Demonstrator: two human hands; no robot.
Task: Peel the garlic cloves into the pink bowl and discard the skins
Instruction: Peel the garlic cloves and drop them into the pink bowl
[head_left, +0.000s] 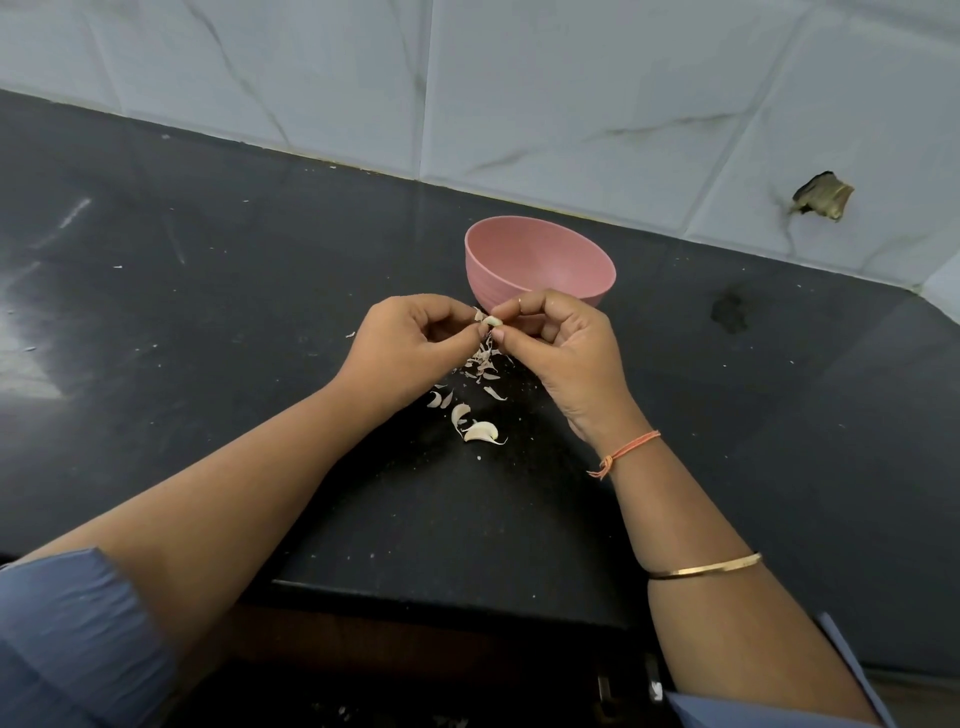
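A pink bowl stands on the black counter, just beyond my hands; no cloves show in the part of its inside that I can see. My left hand and my right hand meet in front of it, both pinching one small garlic clove between their fingertips. A strip of skin hangs from the clove. Below the hands lies a scatter of peeled skins. Two unpeeled cloves rest on the counter nearer to me.
A white tiled wall runs behind the counter, with a broken hole at the right. The counter's front edge lies near my forearms. A dark stain marks the counter right of the bowl.
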